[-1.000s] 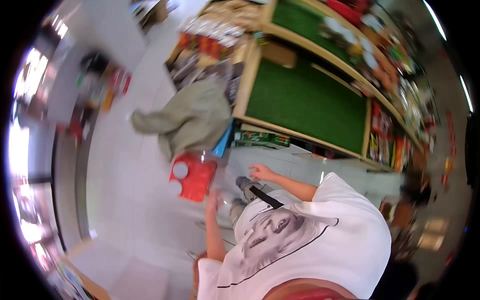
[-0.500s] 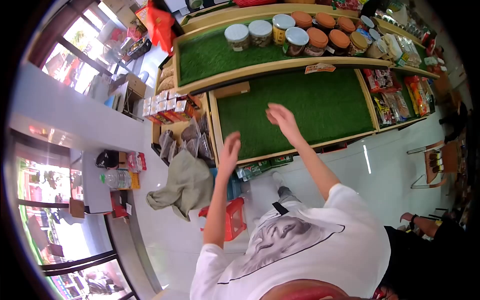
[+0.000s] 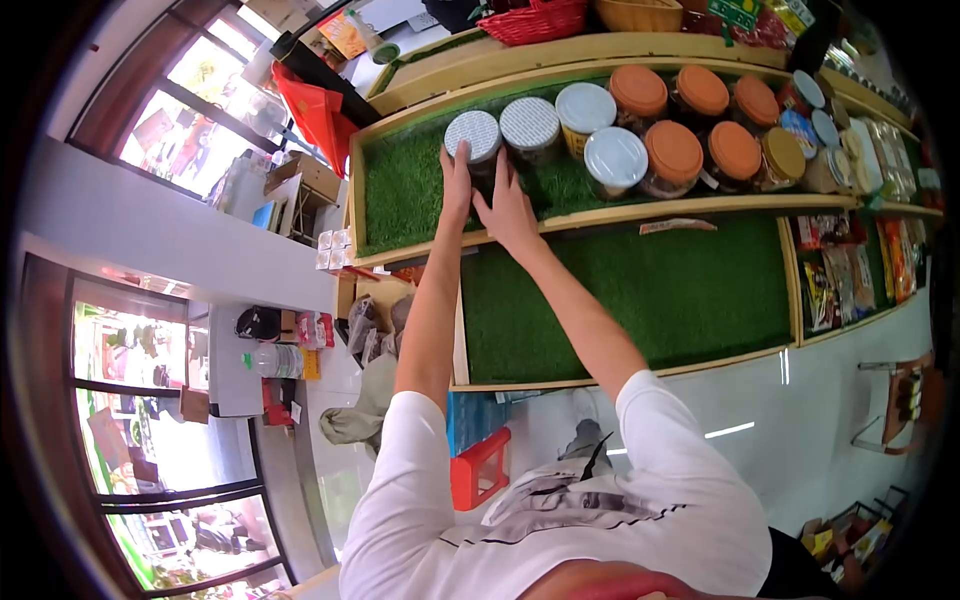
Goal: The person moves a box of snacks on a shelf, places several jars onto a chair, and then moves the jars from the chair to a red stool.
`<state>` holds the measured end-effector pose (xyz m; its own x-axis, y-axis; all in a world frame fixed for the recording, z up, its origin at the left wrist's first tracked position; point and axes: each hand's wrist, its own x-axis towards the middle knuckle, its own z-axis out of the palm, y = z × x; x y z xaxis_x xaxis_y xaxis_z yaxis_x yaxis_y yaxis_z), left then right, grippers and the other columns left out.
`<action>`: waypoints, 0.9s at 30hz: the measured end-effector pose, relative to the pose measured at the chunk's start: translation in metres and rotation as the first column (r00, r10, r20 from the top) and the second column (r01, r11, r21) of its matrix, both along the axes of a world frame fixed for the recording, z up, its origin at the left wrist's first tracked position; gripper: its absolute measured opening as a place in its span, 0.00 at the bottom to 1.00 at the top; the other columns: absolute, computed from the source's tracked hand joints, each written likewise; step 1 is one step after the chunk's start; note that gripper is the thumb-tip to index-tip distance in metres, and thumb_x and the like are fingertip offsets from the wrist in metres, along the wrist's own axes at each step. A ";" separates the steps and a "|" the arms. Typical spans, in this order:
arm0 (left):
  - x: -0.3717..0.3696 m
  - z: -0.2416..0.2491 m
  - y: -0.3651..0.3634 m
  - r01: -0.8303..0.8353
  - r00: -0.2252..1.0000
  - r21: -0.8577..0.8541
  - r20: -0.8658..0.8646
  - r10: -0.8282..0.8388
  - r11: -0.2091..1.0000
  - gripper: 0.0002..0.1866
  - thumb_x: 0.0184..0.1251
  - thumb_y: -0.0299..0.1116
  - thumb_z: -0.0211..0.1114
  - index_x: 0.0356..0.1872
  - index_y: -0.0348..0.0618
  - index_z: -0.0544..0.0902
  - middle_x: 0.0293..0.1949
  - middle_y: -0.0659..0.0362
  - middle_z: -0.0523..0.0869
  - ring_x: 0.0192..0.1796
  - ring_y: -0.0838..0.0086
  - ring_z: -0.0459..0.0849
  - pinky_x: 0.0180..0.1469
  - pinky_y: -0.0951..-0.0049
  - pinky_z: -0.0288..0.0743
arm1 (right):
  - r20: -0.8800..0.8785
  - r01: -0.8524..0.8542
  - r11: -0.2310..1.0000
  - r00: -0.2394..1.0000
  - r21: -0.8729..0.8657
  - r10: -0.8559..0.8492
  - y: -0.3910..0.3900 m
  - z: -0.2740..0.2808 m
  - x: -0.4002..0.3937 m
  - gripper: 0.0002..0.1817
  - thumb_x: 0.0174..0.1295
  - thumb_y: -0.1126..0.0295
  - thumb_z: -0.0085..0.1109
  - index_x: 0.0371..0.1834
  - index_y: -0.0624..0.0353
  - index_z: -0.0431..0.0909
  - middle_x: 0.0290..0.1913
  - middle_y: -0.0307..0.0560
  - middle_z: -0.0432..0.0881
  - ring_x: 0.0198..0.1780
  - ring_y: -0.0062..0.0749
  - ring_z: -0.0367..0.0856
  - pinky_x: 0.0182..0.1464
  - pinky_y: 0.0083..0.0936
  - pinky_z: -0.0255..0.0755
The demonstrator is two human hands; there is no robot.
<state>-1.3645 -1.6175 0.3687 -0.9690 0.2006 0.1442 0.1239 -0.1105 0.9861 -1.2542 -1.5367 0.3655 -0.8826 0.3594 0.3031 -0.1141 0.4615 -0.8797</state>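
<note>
On the green-turf upper shelf (image 3: pixel 400 205), my left hand (image 3: pixel 456 188) grips the left side of a jar (image 3: pixel 473 135) with a white patterned lid. My right hand (image 3: pixel 510 212) holds the same jar from its right side, fingers reaching up between it and its neighbour. The jar stands upright at the left end of the row; my hands partly hide its body. Just to the right stands a second jar (image 3: pixel 531 124) with a similar lid. Pale-lidded jars (image 3: pixel 616 160) and orange-lidded jars (image 3: pixel 674 155) follow farther right.
Below is a lower green-turf shelf (image 3: pixel 620 305) with a wooden rim. Snack packets (image 3: pixel 830 275) fill the compartment at right. A red basket (image 3: pixel 533 22) sits behind the jars. Near my legs are a red stool (image 3: pixel 482 470) and a grey-green cloth (image 3: pixel 360 405).
Both hands have moved from above the lower shelf up to the leftmost jar and taken hold of it. My view has shifted closer to the upper shelf.
</note>
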 end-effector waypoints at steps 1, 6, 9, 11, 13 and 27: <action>-0.004 -0.004 0.001 0.023 0.993 0.053 0.116 -0.029 0.998 0.37 0.74 0.54 0.57 0.69 0.32 0.63 0.64 0.46 0.72 0.65 0.63 0.72 0.67 0.64 0.65 | 0.000 0.003 1.000 1.000 -0.014 -0.003 0.000 -0.005 -0.007 0.50 0.63 0.57 0.61 0.78 0.64 0.39 0.70 0.74 0.60 0.63 0.71 0.70 0.61 0.48 0.72; -0.005 -0.013 -0.002 0.018 0.999 0.100 0.035 -0.022 0.995 0.27 0.73 0.50 0.58 0.57 0.35 0.70 0.53 0.52 0.78 0.53 0.69 0.77 0.58 0.67 0.71 | -0.064 -0.017 0.998 0.998 -0.054 0.013 0.002 -0.002 -0.014 0.50 0.61 0.60 0.63 0.78 0.65 0.40 0.66 0.76 0.68 0.62 0.66 0.74 0.59 0.45 0.74; 0.022 0.009 -0.016 -0.086 0.995 0.089 -0.035 0.089 0.992 0.26 0.72 0.45 0.62 0.58 0.37 0.65 0.51 0.52 0.78 0.53 0.70 0.77 0.56 0.68 0.73 | -0.218 -0.167 0.975 0.967 -0.148 0.132 0.003 -0.002 -0.005 0.44 0.61 0.64 0.62 0.77 0.66 0.48 0.59 0.73 0.76 0.59 0.62 0.78 0.57 0.43 0.74; 0.057 0.039 -0.034 -0.082 0.996 0.204 -0.008 0.086 0.975 0.30 0.70 0.44 0.64 0.61 0.38 0.61 0.57 0.51 0.74 0.56 0.67 0.77 0.59 0.66 0.72 | -0.346 -0.234 0.953 0.925 -0.191 0.158 -0.010 0.002 0.006 0.40 0.63 0.65 0.63 0.76 0.63 0.54 0.60 0.64 0.78 0.56 0.47 0.82 0.56 0.37 0.76; 0.087 0.048 -0.069 -0.122 0.983 0.245 -0.101 0.150 0.962 0.34 0.67 0.44 0.66 0.64 0.38 0.60 0.61 0.49 0.72 0.60 0.65 0.75 0.64 0.63 0.69 | -0.466 -0.263 0.939 0.875 -0.223 0.134 -0.041 0.013 0.029 0.38 0.63 0.64 0.63 0.74 0.63 0.58 0.62 0.57 0.75 0.54 0.39 0.82 0.55 0.34 0.77; 0.586 -0.162 -0.470 -0.685 0.726 0.261 0.178 0.664 0.680 0.33 0.65 0.41 0.66 0.64 0.40 0.61 0.69 0.47 0.66 0.72 0.61 0.65 0.74 0.61 0.57 | 0.212 -0.357 0.234 0.101 -0.904 0.972 -0.406 -0.121 0.394 0.50 0.61 0.70 0.65 0.80 0.48 0.38 0.70 0.53 0.63 0.67 0.41 0.70 0.59 0.39 0.77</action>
